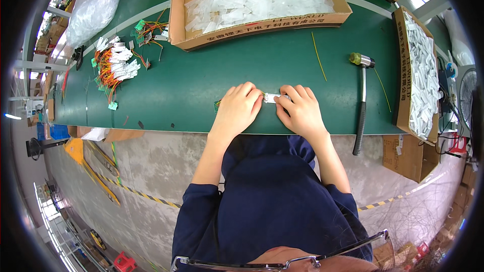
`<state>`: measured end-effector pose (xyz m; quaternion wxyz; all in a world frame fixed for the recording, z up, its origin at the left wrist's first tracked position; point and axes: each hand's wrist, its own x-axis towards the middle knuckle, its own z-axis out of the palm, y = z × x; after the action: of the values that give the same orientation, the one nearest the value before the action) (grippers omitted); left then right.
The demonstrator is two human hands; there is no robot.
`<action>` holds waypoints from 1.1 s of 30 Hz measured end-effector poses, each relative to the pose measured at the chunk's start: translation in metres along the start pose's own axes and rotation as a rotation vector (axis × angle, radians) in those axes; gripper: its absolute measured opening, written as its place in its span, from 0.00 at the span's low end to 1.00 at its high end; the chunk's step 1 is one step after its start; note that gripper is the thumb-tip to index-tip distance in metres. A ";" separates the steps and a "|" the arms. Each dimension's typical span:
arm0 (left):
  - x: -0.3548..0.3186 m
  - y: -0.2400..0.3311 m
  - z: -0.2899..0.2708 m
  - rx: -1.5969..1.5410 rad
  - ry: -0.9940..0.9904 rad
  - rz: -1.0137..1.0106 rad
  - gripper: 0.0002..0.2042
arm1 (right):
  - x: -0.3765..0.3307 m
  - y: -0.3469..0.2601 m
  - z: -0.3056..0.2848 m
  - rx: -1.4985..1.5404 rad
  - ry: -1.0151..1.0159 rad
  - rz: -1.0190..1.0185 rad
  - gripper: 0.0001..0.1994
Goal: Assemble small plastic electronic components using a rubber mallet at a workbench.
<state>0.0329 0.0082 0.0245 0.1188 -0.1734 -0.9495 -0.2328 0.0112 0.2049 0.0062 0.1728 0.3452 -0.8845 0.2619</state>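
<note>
Near the front edge of the green table, a small flat white plastic case [270,98] lies between my hands. My right hand [301,111] is closed on it with thumb and fingers, covering its right end. My left hand [236,109] is closed at the case's left end, fingers curled together; what they pinch is hidden. A small green circuit board [217,106] peeks out at the left of that hand.
A cardboard box of translucent plastic pieces [199,26] stands behind my hands. To the left lie white cases with orange wires [118,63]. A hammer [362,95] overhangs the front edge at right, beside a box of white cases [402,65]. Thin yellow strips [318,56] lie nearby.
</note>
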 end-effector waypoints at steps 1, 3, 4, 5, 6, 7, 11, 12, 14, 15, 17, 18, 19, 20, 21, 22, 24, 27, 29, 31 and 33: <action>-0.001 -0.002 0.000 -0.031 -0.033 -0.028 0.04 | 0.000 0.000 0.000 0.010 0.014 -0.002 0.05; 0.001 -0.005 -0.001 -0.063 -0.067 -0.053 0.04 | -0.001 0.001 0.003 0.018 0.032 -0.001 0.06; 0.004 -0.005 -0.003 -0.058 -0.069 -0.037 0.03 | -0.002 0.002 0.004 0.023 0.049 0.000 0.06; 0.007 -0.005 -0.005 -0.054 -0.071 -0.020 0.03 | -0.003 0.003 0.004 0.021 0.051 0.003 0.06; 0.009 -0.004 -0.008 -0.053 -0.073 -0.020 0.03 | -0.003 0.002 0.004 0.029 0.053 0.005 0.07; 0.011 -0.003 -0.011 -0.070 -0.094 -0.005 0.02 | -0.003 0.002 0.004 0.037 0.055 0.008 0.07; 0.012 -0.003 -0.018 -0.129 -0.241 -0.051 0.04 | -0.002 0.002 0.004 0.044 0.054 0.013 0.06; 0.012 -0.002 -0.018 -0.129 -0.243 -0.050 0.04 | -0.003 0.002 0.005 0.045 0.057 0.017 0.06; 0.010 0.001 -0.017 -0.337 -0.298 -0.161 0.05 | -0.004 0.003 0.006 0.047 0.061 0.023 0.06; 0.009 0.000 -0.015 -0.338 -0.300 -0.162 0.05 | -0.004 0.003 0.006 0.046 0.059 0.024 0.06; 0.005 -0.003 -0.008 -0.453 -0.277 -0.238 0.05 | -0.004 0.003 0.005 0.046 0.057 0.026 0.06; 0.005 -0.001 -0.009 -0.452 -0.278 -0.239 0.05 | -0.004 0.003 0.006 0.045 0.058 0.027 0.06; 0.006 0.001 -0.010 -0.509 -0.302 -0.323 0.05 | -0.004 0.003 0.006 0.044 0.059 0.029 0.06; 0.006 0.003 -0.011 -0.565 -0.324 -0.408 0.05 | -0.004 0.003 0.006 0.044 0.059 0.030 0.06; 0.005 0.004 -0.010 -0.565 -0.325 -0.410 0.05 | -0.003 0.003 0.006 0.049 0.057 0.030 0.06; 0.003 0.004 -0.009 -0.566 -0.301 -0.406 0.06 | -0.003 0.003 0.006 0.053 0.056 0.029 0.06; 0.002 0.005 -0.007 -0.568 -0.278 -0.403 0.06 | -0.004 0.003 0.006 0.052 0.055 0.032 0.06; 0.001 0.007 -0.003 -0.561 -0.257 -0.397 0.07 | -0.004 0.003 0.006 0.055 0.055 0.036 0.06; -0.002 0.009 0.000 -0.559 -0.209 -0.412 0.08 | -0.003 0.003 0.006 0.061 0.057 0.035 0.06; -0.004 0.014 0.003 -0.576 -0.185 -0.452 0.08 | -0.003 0.003 0.005 0.068 0.067 0.037 0.06; -0.004 0.015 0.004 -0.592 -0.161 -0.492 0.08 | -0.003 0.002 0.004 0.071 0.062 0.040 0.06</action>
<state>0.0416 0.0218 0.0263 -0.0706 0.0151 -0.8607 -0.5039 0.0110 0.2051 0.0008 0.1823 0.3252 -0.8757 0.3070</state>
